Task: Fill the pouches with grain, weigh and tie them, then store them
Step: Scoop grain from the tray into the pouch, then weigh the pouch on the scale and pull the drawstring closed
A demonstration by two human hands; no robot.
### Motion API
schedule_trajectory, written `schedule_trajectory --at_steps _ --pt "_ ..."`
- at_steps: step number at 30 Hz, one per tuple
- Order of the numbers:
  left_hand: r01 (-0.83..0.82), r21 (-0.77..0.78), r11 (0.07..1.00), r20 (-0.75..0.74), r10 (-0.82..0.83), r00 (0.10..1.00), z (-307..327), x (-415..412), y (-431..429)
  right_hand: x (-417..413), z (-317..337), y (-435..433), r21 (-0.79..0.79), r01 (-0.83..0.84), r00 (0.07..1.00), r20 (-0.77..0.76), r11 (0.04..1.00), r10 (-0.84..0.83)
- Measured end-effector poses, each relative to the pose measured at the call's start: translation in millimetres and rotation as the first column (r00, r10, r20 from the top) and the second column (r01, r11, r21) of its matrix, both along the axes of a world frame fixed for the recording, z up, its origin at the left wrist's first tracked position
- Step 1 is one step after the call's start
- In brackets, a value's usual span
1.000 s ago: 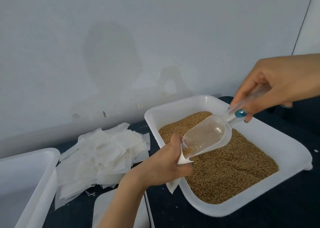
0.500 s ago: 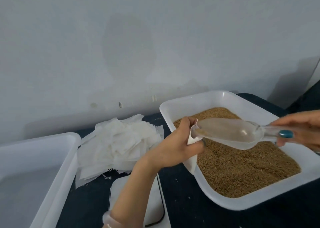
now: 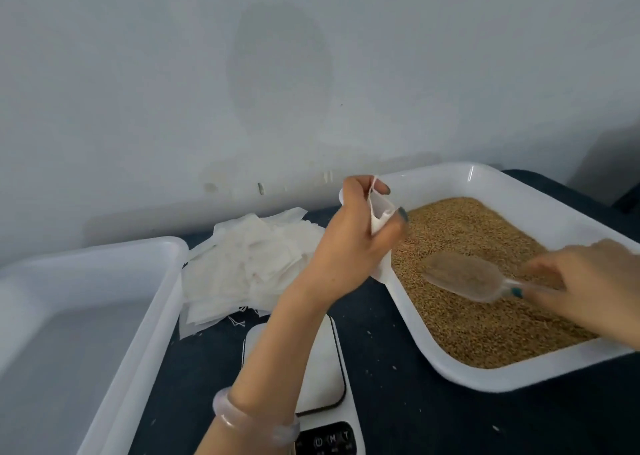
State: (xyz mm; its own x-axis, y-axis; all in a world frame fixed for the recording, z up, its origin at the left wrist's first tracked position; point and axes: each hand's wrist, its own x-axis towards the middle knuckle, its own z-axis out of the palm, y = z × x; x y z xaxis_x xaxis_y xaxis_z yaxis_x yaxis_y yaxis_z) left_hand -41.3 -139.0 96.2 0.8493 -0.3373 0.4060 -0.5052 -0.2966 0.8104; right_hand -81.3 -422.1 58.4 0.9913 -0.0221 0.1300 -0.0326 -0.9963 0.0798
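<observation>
My left hand [image 3: 349,243] grips a small white pouch [image 3: 380,216] with its mouth held open, above the left rim of the white grain tray [image 3: 481,378]. The tray holds brown grain [image 3: 467,323]. My right hand [image 3: 588,285] holds the handle of a clear plastic scoop [image 3: 460,276], which lies low over the grain, right of the pouch and apart from it. A white kitchen scale [image 3: 325,371] sits under my left forearm.
A heap of several flat white pouches [image 3: 249,267] lies left of the grain tray by the wall. A large empty white tray [image 3: 86,319] stands at the far left. The table top [image 3: 398,420] is dark.
The scoop has left the pouch mouth and dropped to the grain on the right. My left hand has lifted the pouch slightly up and left.
</observation>
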Motion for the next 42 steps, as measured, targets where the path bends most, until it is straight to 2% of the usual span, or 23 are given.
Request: schedule_trajectory --at_steps 1,2,3,4,5,6,8,10,12,15,17,21,23,26,29,31,34,39,42 --pt "-0.027 0.007 1.0 0.048 0.027 0.999 2.8 -2.7 1.1 -3.2 5.6 15.6 -0.062 -0.001 0.997 0.07 0.998 0.006" --pt "-0.047 0.022 0.999 0.087 0.044 0.995 5.8 -5.8 2.0 -6.9 10.6 33.8 -0.027 -0.067 0.987 0.144 0.997 0.07" --pt "-0.054 0.039 0.998 0.11 0.05 0.993 8.8 -9.1 2.6 -14.0 18.7 57.7 0.101 -0.176 0.972 0.178 0.979 0.156" --pt "-0.051 0.048 0.998 0.113 0.046 0.993 10.7 -11.8 3.3 -21.6 27.6 83.1 0.294 -0.304 0.946 0.206 0.906 0.25" --pt "-0.04 0.045 0.998 0.096 0.035 0.995 12.5 -15.0 3.9 -27.9 34.4 106.0 0.458 -0.402 0.915 0.231 0.793 0.331" --pt "-0.021 0.03 0.999 0.06 0.019 0.998 14.2 -18.5 4.5 -31.0 36.6 123.4 0.561 -0.462 0.887 0.268 0.687 0.377" --pt "-0.018 0.017 1.0 0.001 0.018 1.0 18.6 -24.2 4.9 -32.5 38.1 147.5 0.645 -0.501 0.865 0.371 0.577 0.337" --pt "-0.069 0.02 0.997 -0.016 0.069 0.997 23.3 -27.1 5.4 -32.2 42.4 159.6 0.668 -0.52 0.85 0.47 0.532 0.24" --pt "-0.108 -0.059 0.992 -0.047 0.105 0.993 29.2 -31.0 5.9 -30.8 45.7 162.3 0.68 -0.544 0.828 0.531 0.492 0.181" --pt "-0.125 -0.213 0.969 -0.117 0.102 0.988 37.4 -39.0 5.2 -28.5 47.6 159.4 0.675 -0.584 0.799 0.577 0.451 0.171" --pt "-0.141 -0.24 0.96 -0.177 0.1 0.979 40.6 -41.1 4.2 -26.4 47.7 156.1 0.681 -0.6 0.79 0.588 0.42 0.174" --pt "-0.153 -0.235 0.96 -0.18 0.111 0.977 43.2 -41.3 -0.4 -21.2 48.2 148.4 0.702 -0.581 0.797 0.593 0.411 0.115" --pt "-0.105 -0.198 0.975 -0.151 0.075 0.986 41.1 -41.3 1.9 -18.6 51.8 144.7 0.709 -0.576 0.798 0.595 0.408 0.095" --pt "-0.012 -0.11 0.994 -0.14 -0.004 0.99 26.9 -39.7 22.6 -15.7 58.6 142.7 0.703 -0.562 0.812 0.57 0.435 0.128" --pt "0.033 -0.104 0.994 -0.194 -0.053 0.98 9.9 -41.6 51.3 -15.8 58.1 146.9 0.692 -0.548 0.829 0.523 0.469 0.197" --pt "0.003 -0.104 0.995 -0.239 -0.028 0.971 -0.1 -42.3 65.2 -16.2 55.2 152.2 0.689 -0.542 0.837 0.497 0.481 0.23" --pt "-0.097 -0.097 0.991 -0.218 0.073 0.973 -5.2 -46.0 76.1 -16.9 52.1 160.4 0.69 -0.546 0.836 0.489 0.475 0.251" --pt "-0.206 -0.104 0.973 -0.137 0.191 0.972 9.5 -53.4 86.7 -16.7 54.9 172.8 0.736 -0.565 0.825 0.512 0.373 0.24" --pt "-0.236 -0.119 0.964 -0.061 0.23 0.971 22.1 -57.9 92.1 -17.3 55.2 175.9 0.754 -0.557 0.828 0.474 0.347 0.301"
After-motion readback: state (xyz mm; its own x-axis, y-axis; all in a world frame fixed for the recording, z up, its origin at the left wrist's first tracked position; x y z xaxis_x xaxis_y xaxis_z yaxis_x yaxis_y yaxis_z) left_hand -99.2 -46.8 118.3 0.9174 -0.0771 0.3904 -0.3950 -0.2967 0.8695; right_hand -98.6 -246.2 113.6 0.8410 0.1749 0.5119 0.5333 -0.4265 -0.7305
